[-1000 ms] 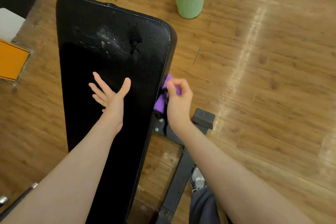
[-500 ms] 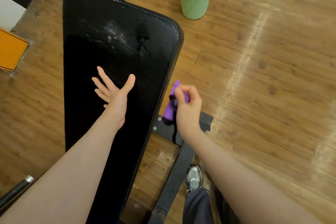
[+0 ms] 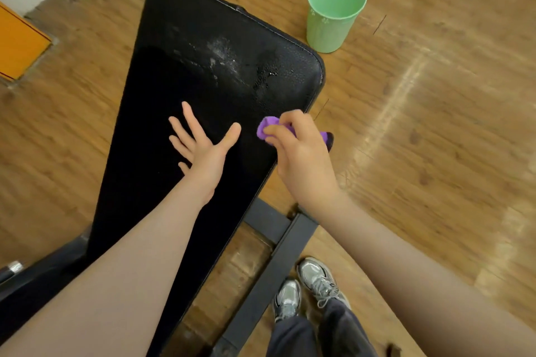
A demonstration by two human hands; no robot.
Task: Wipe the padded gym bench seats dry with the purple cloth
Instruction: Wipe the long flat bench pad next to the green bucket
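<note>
**Purple cloth held at right edge of bench pad**

A black padded bench seat point(image 3: 179, 153) is seen from above, running from the lower left to the upper right. The left hand point(image 3: 203, 151) is laid flat on the pad near its middle, fingers point(image 3: 190, 117) straight and spread apart, thumb pointed toward the right edge. The purple cloth point(image 3: 268, 127) is bunched up and pinched in the right hand point(image 3: 301, 153), whose fingers are curled round it; the cloth is held at the pad's right edge, just beside the left thumb, with a tail shown past the knuckles over the floor. Whether the cloth touches the pad cannot be told.

Wet spots and whitish smears point(image 3: 223, 55) are visible on the far part of the pad, ahead of both hands, with bare pad between hands and smears. A green plastic bin point(image 3: 333, 26) is stood on the wooden floor point(image 3: 435, 153) near the pad's far right corner, apart from it. The grey metal frame point(image 3: 278, 264) is exposed below the right edge, and two grey sneakers point(image 3: 316, 278) are placed just beside it. An orange panel point(image 3: 17, 43) is seen at the left border.
</note>
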